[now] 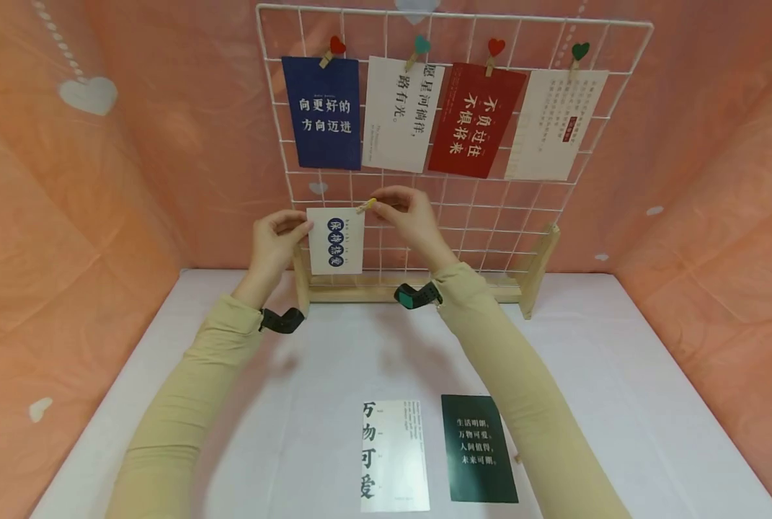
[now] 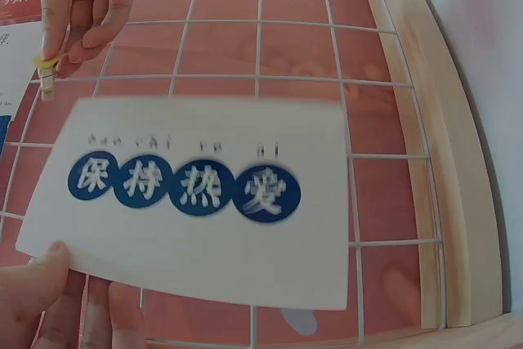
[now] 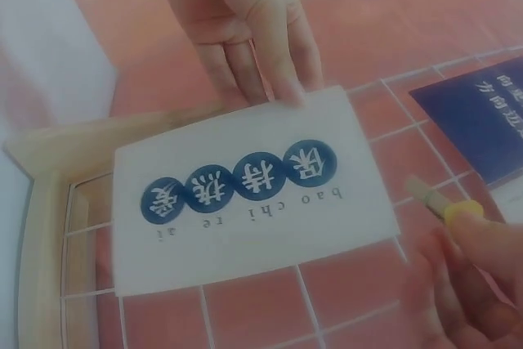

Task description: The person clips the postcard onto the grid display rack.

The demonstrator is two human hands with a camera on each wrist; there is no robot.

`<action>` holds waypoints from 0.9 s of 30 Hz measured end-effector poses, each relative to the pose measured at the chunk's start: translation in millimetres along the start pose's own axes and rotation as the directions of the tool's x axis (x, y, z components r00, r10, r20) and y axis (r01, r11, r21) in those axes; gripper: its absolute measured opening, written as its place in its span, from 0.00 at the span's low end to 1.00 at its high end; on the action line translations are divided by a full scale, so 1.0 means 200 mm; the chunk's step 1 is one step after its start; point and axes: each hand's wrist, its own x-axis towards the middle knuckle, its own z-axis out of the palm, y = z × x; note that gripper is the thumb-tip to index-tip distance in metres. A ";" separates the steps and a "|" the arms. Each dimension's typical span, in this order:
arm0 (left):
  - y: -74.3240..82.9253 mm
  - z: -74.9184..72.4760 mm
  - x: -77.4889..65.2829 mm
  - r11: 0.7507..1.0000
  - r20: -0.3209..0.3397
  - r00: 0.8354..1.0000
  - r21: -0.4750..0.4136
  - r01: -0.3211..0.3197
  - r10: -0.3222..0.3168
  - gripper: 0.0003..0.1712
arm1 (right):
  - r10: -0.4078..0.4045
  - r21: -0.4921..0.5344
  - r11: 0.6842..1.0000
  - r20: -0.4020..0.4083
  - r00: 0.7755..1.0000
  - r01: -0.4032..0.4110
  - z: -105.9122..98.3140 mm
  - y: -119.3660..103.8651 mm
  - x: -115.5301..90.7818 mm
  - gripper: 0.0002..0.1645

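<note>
My left hand (image 1: 272, 241) pinches the left edge of a white card (image 1: 319, 249) with white characters in blue circles, held upright against the lower left of a white wire grid (image 1: 447, 216). My right hand (image 1: 411, 220) pinches a small wooden clothespin (image 3: 431, 194) with a yellow top between thumb and finger. In the head view the clothespin is at the card's upper right corner; both wrist views show it a little apart from the card. The left fingers behind the card are partly hidden.
Above, a blue card (image 1: 324, 148), a white card (image 1: 392, 144), a red card (image 1: 463, 144) and a cream card (image 1: 541, 144) hang from heart-topped clothespins. A wooden base (image 1: 360, 294) supports the grid. On the white table lie a white card (image 1: 398, 461) and a dark green card (image 1: 479, 479).
</note>
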 end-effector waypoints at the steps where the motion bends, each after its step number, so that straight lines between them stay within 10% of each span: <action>1: 0.00 0.00 0.00 1.000 0.000 1.000 -0.001 0.002 -0.002 0.15 | 0.004 0.002 1.000 -0.009 1.000 -0.004 0.00 0.00 0.00 0.13; 27: 0.00 0.04 0.02 0.997 -0.094 0.993 0.047 -0.066 0.070 0.11 | -0.077 -0.052 0.996 -0.060 0.995 0.074 0.06 -0.01 0.06 0.12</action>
